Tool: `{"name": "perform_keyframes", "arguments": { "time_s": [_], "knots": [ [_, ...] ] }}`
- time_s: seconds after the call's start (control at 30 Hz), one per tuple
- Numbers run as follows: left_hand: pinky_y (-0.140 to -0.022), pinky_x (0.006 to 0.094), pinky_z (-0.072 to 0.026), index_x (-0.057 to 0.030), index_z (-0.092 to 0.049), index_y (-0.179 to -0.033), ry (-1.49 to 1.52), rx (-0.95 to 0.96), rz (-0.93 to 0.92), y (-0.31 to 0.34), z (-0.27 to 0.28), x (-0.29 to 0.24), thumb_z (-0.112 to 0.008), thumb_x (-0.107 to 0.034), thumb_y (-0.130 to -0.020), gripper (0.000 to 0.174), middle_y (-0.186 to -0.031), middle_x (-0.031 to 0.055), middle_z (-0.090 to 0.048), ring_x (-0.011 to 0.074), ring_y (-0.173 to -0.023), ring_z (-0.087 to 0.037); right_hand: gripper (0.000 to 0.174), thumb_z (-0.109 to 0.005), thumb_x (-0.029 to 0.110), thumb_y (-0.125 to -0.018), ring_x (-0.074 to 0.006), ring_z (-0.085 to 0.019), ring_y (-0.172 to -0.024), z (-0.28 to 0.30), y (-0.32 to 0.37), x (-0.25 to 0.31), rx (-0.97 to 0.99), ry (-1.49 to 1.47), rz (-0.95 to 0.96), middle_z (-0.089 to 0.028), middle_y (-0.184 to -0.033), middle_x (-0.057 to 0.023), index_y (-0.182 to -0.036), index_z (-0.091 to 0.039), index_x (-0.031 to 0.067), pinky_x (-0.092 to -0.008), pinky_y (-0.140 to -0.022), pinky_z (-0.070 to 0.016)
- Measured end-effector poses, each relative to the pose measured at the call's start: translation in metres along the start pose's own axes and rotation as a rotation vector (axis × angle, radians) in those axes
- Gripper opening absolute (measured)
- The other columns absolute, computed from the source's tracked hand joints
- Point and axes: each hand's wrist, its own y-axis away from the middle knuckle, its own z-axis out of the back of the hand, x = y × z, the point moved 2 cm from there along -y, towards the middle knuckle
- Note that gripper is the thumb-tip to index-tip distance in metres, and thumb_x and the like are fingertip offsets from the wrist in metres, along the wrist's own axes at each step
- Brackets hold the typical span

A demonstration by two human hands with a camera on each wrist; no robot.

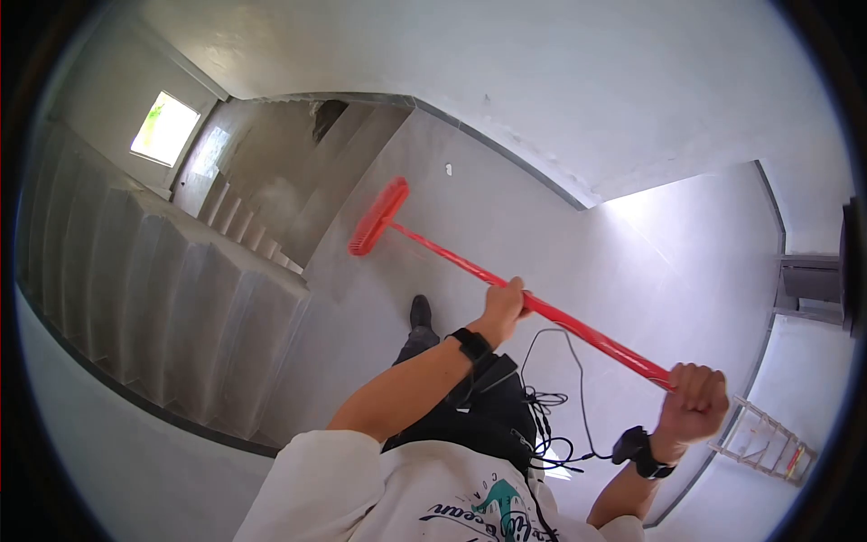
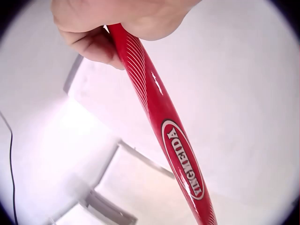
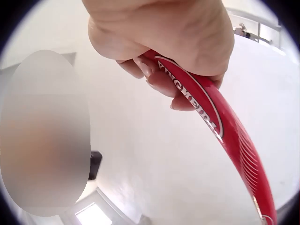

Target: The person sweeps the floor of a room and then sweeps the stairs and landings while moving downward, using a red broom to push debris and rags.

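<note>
A red broom [image 1: 591, 336] slants across the head view, its bristled head [image 1: 377, 217] down on the grey floor at the far left end. Midway along the handle, my left hand [image 1: 504, 312] grips it with curled fingers. My right hand [image 1: 694, 402] is wrapped round the handle's upper end. In the left wrist view the left hand [image 2: 112, 23] holds the red handle [image 2: 154, 108], which bears white lettering in an oval. The right hand [image 3: 164, 42] covers part of that lettering in the right wrist view.
Stairs [image 1: 239, 226] drop away beyond the broom head, beside a low stair wall [image 1: 226, 239] at left. A white scrap [image 1: 449, 169] lies on the floor. Black cables [image 1: 546, 425] hang at my waist. A ladder [image 1: 768, 443] lies at right, and my dark shoe [image 1: 421, 312] stands near the broom.
</note>
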Motion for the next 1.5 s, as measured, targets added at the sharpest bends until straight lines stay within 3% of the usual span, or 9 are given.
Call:
{"name": "perform_keyframes", "arguments": {
  "time_s": [0.13, 0.23, 0.47, 0.67, 0.83, 1.03, 1.2, 1.4, 1.5],
  "knots": [
    [-0.058, 0.0285, -0.0525, -0.0002, -0.053, -0.084, 0.132, 0.216, 0.261, 0.026, -0.118, -0.009, -0.053, -0.014, -0.088, 0.014, -0.079, 0.0091, -0.059, 0.0165, -0.067, -0.060, 0.039, -0.045, 0.021, -0.094, -0.0095, -0.023, -0.043, -0.033, -0.067, 0.086, 0.136, 0.095, 0.032, -0.027, -0.048, 0.0010, -0.058, -0.029, 0.0157, -0.0286, -0.048, -0.0276],
    [-0.055, 0.0261, -0.0500, -0.0021, -0.052, -0.082, 0.289, 0.217, 0.310, -0.029, -0.150, -0.014, -0.052, -0.011, -0.086, 0.009, -0.075, 0.0072, -0.057, 0.0153, -0.065, -0.058, 0.038, -0.047, 0.020, -0.093, -0.0099, -0.029, -0.041, -0.087, -0.124, 0.048, 0.291, 0.335, 0.014, -0.034, -0.047, -0.0004, -0.058, -0.033, 0.0142, -0.0291, -0.045, -0.0297],
    [-0.062, 0.0315, -0.0502, -0.0016, -0.051, -0.079, 0.435, 0.024, 0.051, -0.112, -0.075, -0.117, -0.052, -0.003, -0.081, 0.002, -0.073, 0.0095, -0.053, 0.0201, -0.069, -0.056, 0.033, -0.043, 0.013, -0.084, -0.0133, -0.025, -0.040, -0.108, -0.175, -0.052, 0.265, 0.126, 0.014, -0.030, -0.046, -0.0026, -0.055, -0.029, 0.0116, -0.0306, -0.046, -0.0295],
    [-0.058, 0.0347, -0.0526, 0.0013, -0.052, -0.086, 0.104, -0.209, -0.115, -0.171, -0.035, -0.173, -0.053, -0.012, -0.083, 0.014, -0.078, 0.0107, -0.057, 0.0199, -0.069, -0.058, 0.033, -0.042, 0.015, -0.087, -0.0136, -0.025, -0.045, -0.069, -0.192, -0.120, 0.224, 0.033, 0.010, -0.030, -0.048, -0.0023, -0.057, -0.028, 0.0128, -0.0322, -0.051, -0.0299],
    [-0.061, 0.0323, -0.0555, 0.0017, -0.053, -0.086, 0.081, -0.082, 0.016, -0.130, -0.184, -0.138, -0.050, -0.017, -0.088, 0.019, -0.082, 0.0113, -0.058, 0.0195, -0.068, -0.060, 0.038, -0.046, 0.021, -0.091, -0.0110, -0.023, -0.044, 0.008, -0.270, -0.021, 0.068, 0.016, 0.000, -0.029, -0.049, -0.0001, -0.058, -0.028, 0.0148, -0.0301, -0.047, -0.0227],
    [-0.063, 0.0267, -0.0544, -0.0046, -0.051, -0.087, 0.237, 0.223, 0.374, -0.141, -0.340, -0.089, -0.054, -0.019, -0.090, 0.015, -0.081, 0.0055, -0.056, 0.0151, -0.071, -0.059, 0.036, -0.042, 0.019, -0.095, -0.0090, -0.027, -0.043, 0.009, -0.385, 0.050, 0.302, 0.192, -0.001, -0.031, -0.050, -0.0003, -0.061, -0.031, 0.0145, -0.0275, -0.044, -0.0275],
    [-0.045, 0.0223, -0.0447, -0.0092, -0.049, -0.077, 0.544, 0.157, 0.315, -0.217, -0.292, -0.109, -0.052, -0.010, -0.083, 0.007, -0.066, 0.0021, -0.050, 0.0121, -0.054, -0.051, 0.023, -0.044, 0.005, -0.077, -0.0088, -0.030, -0.041, -0.093, -0.412, -0.059, 0.481, 0.447, -0.147, -0.038, -0.047, -0.0026, -0.055, -0.037, 0.0052, -0.0255, -0.041, -0.0265],
    [-0.044, 0.0230, -0.0440, -0.0087, -0.050, -0.073, 0.643, 0.194, 0.074, -0.198, -0.204, -0.263, -0.051, -0.010, -0.083, 0.010, -0.060, 0.0023, -0.050, 0.0118, -0.049, -0.050, 0.034, -0.050, 0.012, -0.085, -0.0082, -0.031, -0.042, -0.243, -0.440, -0.076, 0.671, 0.247, -0.154, -0.036, -0.047, -0.0006, -0.055, -0.037, 0.0053, -0.0259, -0.043, -0.0307],
    [-0.042, 0.0214, -0.0430, -0.0076, -0.051, -0.075, 0.708, 0.218, 0.039, -0.185, -0.161, -0.340, -0.053, -0.007, -0.080, 0.006, -0.061, 0.0024, -0.051, 0.0117, -0.049, -0.052, 0.034, -0.040, 0.017, -0.091, -0.0130, -0.032, -0.042, -0.317, -0.449, -0.065, 0.830, 0.344, -0.059, -0.033, -0.049, -0.0036, -0.058, -0.030, 0.0104, -0.0284, -0.046, -0.0357]
  ]
}}
